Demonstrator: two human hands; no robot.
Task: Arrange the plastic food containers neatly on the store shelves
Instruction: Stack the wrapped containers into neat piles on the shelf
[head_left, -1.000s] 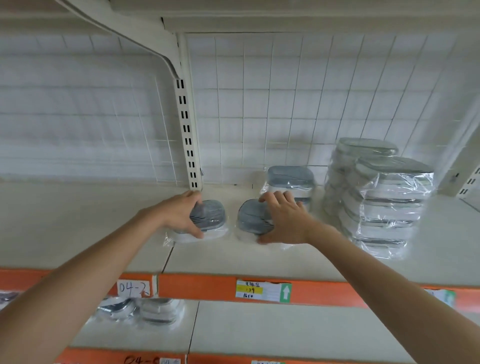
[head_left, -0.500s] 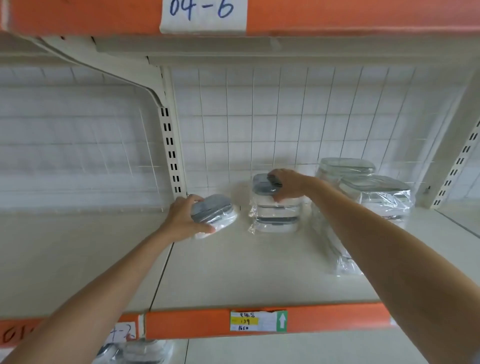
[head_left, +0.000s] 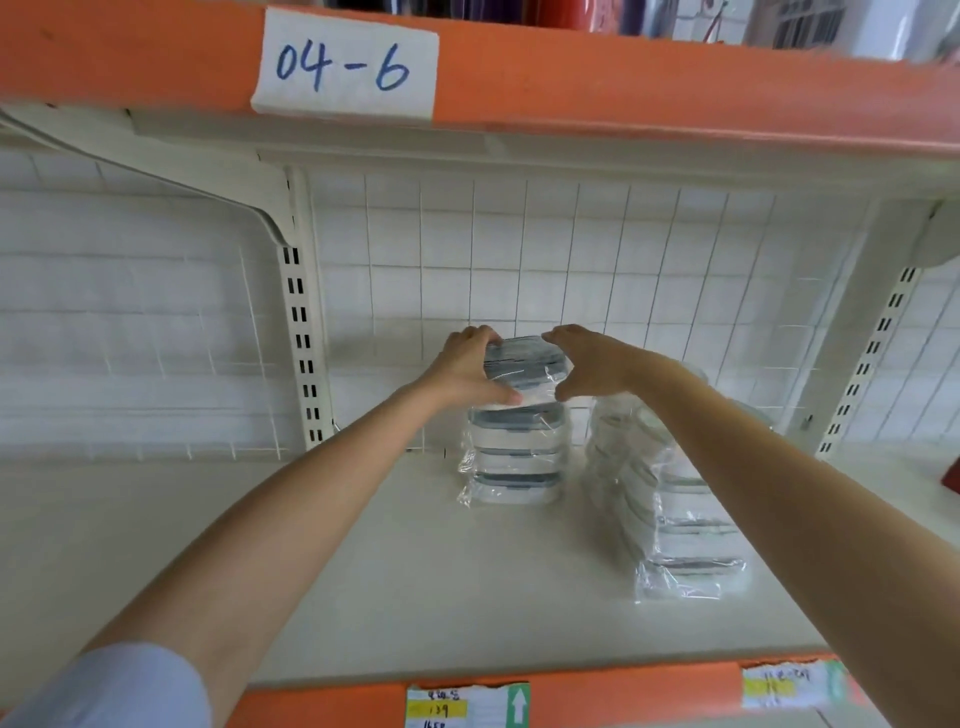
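Observation:
A plastic-wrapped food container (head_left: 525, 364) with a grey lid sits on top of a short stack of like containers (head_left: 514, 460) at the back middle of the cream shelf (head_left: 363, 571). My left hand (head_left: 465, 370) grips its left side, thumb at the front and fingers over the lid. My right hand (head_left: 592, 364) cups its right side, thumb at the front edge and fingers arched over the top. Both forearms reach in from below.
Two taller wrapped container stacks (head_left: 675, 525) stand right of the middle stack, partly behind my right arm. A wire grid back panel (head_left: 519, 270) and a slotted upright (head_left: 301, 338) close the rear. The orange shelf edge overhead carries the label 04-6 (head_left: 343, 65).
My left hand lifted its container off the shelf and brought it right onto the middle stack. My right hand stayed at the stack top, now on the added container.

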